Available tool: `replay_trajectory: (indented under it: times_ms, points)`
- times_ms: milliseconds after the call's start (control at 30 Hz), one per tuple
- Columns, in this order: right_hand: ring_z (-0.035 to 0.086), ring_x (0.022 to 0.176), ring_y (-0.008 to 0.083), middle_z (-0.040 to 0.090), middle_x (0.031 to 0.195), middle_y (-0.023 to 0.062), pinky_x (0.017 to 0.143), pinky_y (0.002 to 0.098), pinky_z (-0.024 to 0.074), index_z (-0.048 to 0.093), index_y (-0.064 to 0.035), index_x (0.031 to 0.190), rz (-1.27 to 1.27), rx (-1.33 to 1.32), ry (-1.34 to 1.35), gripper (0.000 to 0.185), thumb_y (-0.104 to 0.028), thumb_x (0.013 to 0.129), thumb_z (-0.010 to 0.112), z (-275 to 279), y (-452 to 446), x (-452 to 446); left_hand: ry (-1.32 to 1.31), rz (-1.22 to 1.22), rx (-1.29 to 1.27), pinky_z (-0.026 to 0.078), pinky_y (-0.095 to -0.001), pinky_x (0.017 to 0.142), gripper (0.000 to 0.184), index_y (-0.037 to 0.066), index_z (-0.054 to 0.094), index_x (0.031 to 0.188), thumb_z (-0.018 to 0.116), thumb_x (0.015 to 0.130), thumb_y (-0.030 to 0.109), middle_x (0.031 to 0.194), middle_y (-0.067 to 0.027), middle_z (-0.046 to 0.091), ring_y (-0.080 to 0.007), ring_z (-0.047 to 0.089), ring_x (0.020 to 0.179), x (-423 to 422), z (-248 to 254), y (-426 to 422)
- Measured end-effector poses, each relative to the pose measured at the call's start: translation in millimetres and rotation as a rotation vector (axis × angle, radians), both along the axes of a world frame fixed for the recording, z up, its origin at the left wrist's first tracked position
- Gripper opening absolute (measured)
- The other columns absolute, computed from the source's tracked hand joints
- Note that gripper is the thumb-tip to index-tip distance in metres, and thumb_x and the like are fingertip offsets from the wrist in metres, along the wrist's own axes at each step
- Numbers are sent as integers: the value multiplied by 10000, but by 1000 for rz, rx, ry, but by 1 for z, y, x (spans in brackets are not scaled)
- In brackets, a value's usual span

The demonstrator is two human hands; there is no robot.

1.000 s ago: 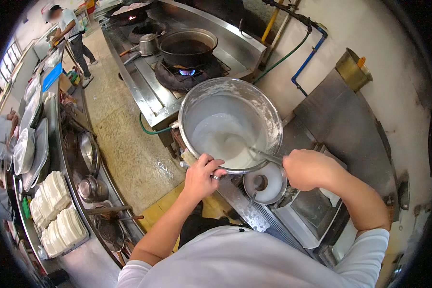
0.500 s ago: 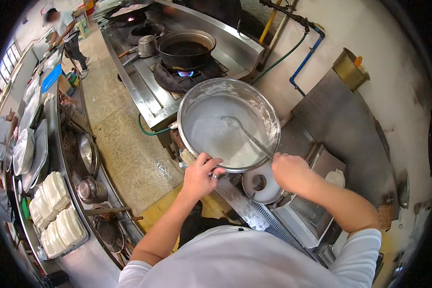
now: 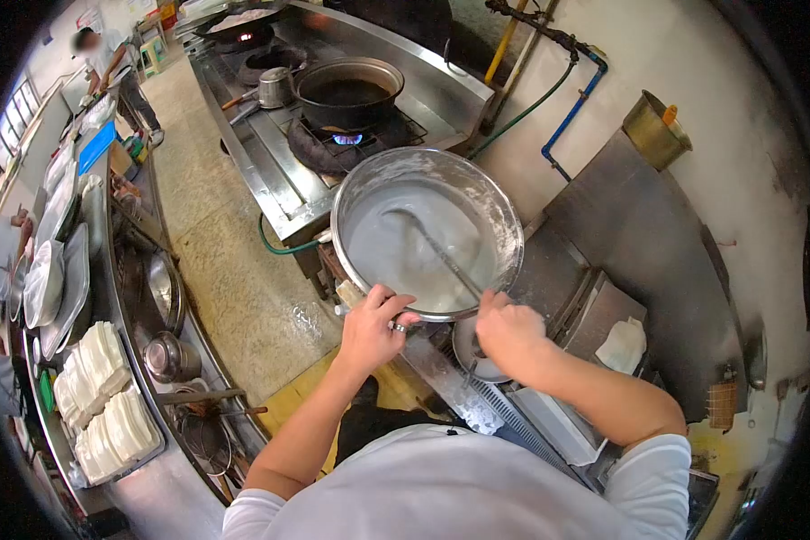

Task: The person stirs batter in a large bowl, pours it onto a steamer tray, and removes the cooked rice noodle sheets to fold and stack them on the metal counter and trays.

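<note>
A large round metal pot (image 3: 504, 211) stands in front of me, with thin white liquid (image 3: 387, 256) in it and white residue on its inner wall. At the near left rim, my left hand (image 3: 375, 331) grips the edge between thumb and fingers; a ring shows on one finger. My right hand (image 3: 511, 335) is closed round the handle of a long metal ladle (image 3: 447, 261) above the near right rim. The ladle's head dips into the liquid left of the pot's middle, partly submerged.
Beyond the pot, a dark wok-like pan (image 3: 349, 85) sits over a lit blue flame (image 3: 347, 139). A small metal pot (image 3: 276, 87) stands beside it. Stacked white pieces (image 3: 117, 441) lie on the left counter. Another person (image 3: 121, 67) stands far left; a second is partly visible nearer.
My right hand has moved left and slightly down with the ladle, whose head has shifted left through the liquid. My left hand stays on the rim. The far person has straightened slightly.
</note>
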State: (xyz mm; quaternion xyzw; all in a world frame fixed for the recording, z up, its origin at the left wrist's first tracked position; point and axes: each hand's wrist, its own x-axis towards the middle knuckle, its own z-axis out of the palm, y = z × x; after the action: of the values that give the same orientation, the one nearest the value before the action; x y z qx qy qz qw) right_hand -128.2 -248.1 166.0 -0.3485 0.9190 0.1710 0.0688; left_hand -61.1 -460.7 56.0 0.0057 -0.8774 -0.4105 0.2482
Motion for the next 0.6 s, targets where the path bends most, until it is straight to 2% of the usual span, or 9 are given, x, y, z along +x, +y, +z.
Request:
replay_trajectory:
  times_ms: [100, 133, 233, 267, 367, 400, 500, 533, 600]
  points:
    - [754, 837, 335, 683, 1028, 246, 736, 407, 625, 668, 120, 1089, 73, 136, -35, 310, -80, 855, 630, 16, 21, -22, -2, 4, -29, 543, -423, 670, 250, 139, 753, 1001, 793, 836, 322, 927, -66, 625, -309, 673, 797, 1, 1, 1]
    - [747, 880, 370, 705, 1037, 267, 801, 449, 612, 700, 112, 1053, 19, 113, -162, 289, -80, 850, 628, 40, 18, -26, -1, 4, -30, 544, -422, 670, 252, 137, 753, 1001, 793, 836, 323, 928, -66, 623, -307, 672, 796, 0, 1, 1]
    - [733, 917, 405, 719, 1050, 285, 852, 479, 590, 719, 110, 989, -166, 199, -461, 265, -84, 850, 602, 86, 5, -43, 2, -10, -36, 545, -421, 671, 255, 133, 753, 1017, 791, 843, 315, 936, -72, 621, -307, 668, 788, 0, -3, 2]
    - [724, 918, 423, 712, 1003, 317, 826, 490, 579, 723, 103, 961, -180, 185, -485, 275, -101, 859, 569, 91, 5, -49, 4, -18, -36, 546, -423, 671, 255, 132, 753, 1034, 788, 851, 307, 944, -79, 622, -310, 664, 782, 1, -5, 2]
    - [714, 907, 415, 729, 970, 267, 825, 501, 549, 723, 58, 1016, -169, 185, -603, 321, -216, 945, 571, 96, 3, -64, 6, -22, -40, 546, -422, 670, 248, 130, 754, 1049, 790, 857, 283, 950, -86, 620, -311, 660, 784, 1, -6, 2]
    - [687, 692, 326, 709, 786, 188, 635, 460, 528, 709, 39, 966, -205, 112, -661, 292, -217, 972, 571, 90, 7, -66, 5, -18, -42, 546, -421, 670, 244, 131, 754, 1048, 792, 856, 276, 949, -86, 619, -310, 659, 787, 1, -5, 2]
    - [581, 498, 222, 617, 636, 126, 464, 408, 442, 659, 38, 829, -533, -277, -982, 296, -206, 967, 564, 63, 14, -57, 6, -9, -28, 546, -418, 671, 235, 130, 754, 1048, 801, 850, 247, 951, -85, 616, -306, 665, 785, 1, -2, 3]
    - [438, 439, 124, 511, 606, 30, 405, 338, 321, 602, -5, 786, -592, -412, -1012, 295, -208, 996, 558, 56, 14, -48, 5, -9, -24, 546, -417, 671, 235, 130, 754, 1047, 804, 847, 242, 952, -84, 615, -303, 667, 783, 1, -2, 3]
    - [440, 440, 104, 512, 641, 10, 403, 312, 328, 594, -16, 811, -679, -576, -1072, 271, -195, 1010, 556, 41, 18, -38, 3, -5, -19, 547, -414, 670, 236, 130, 753, 1044, 812, 839, 231, 955, -83, 613, -297, 673, 780, -1, -3, 2]
